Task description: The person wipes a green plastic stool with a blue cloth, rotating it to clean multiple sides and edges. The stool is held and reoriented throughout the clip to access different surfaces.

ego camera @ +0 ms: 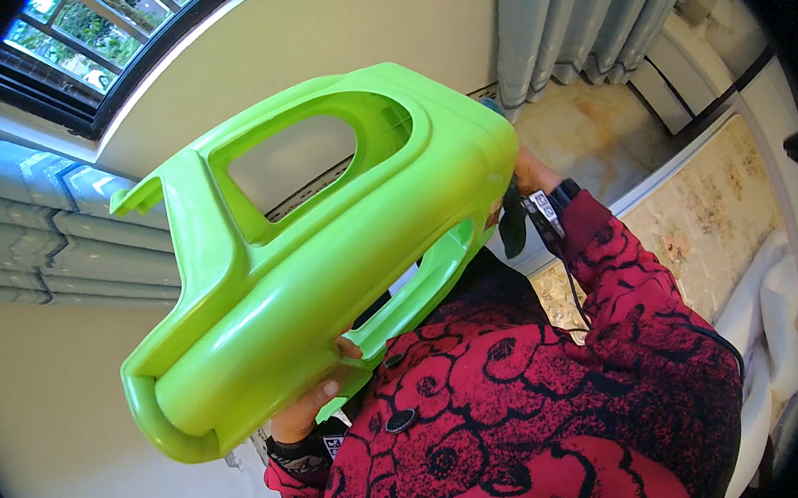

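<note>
A large lime-green molded plastic part (302, 287), with an arched opening in its upper side and another opening below, is held tilted in front of my chest. My left hand (306, 409) grips its lower edge near the bottom, the thumb on the outer face and fingertips showing at the lower opening. At the right end is my right hand (534, 170), mostly hidden behind the part; only the wrist side shows, so its grip cannot be told. Next to that wrist hangs a dark cloth-like item (512, 223). Both wrists carry dark straps with small devices and printed codes.
A barred window (90, 34) is at upper left, with a blue-grey curtain (50, 218) below it. Another curtain (570, 9) hangs at upper right above a marbled floor (582, 130). A floral mattress (711, 197) with white bedding (761, 344) lies on the right.
</note>
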Demonstrator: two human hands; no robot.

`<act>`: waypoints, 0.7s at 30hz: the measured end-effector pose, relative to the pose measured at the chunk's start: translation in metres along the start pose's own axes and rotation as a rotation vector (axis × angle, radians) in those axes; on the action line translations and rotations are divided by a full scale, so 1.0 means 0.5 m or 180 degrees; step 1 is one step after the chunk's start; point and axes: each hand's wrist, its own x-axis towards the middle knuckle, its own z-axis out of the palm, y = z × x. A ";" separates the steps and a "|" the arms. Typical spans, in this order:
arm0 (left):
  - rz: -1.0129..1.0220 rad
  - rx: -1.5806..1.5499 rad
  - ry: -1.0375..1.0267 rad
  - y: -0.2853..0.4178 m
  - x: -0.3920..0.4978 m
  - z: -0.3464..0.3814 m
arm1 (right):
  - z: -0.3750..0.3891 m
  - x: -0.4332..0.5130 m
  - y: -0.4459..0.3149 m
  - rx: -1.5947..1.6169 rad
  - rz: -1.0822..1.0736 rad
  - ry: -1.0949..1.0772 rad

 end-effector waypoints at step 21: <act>0.0160 -0.0269 -0.0269 -0.013 0.010 -0.011 | 0.214 0.009 -0.276 -0.3584 -0.2606 -0.2310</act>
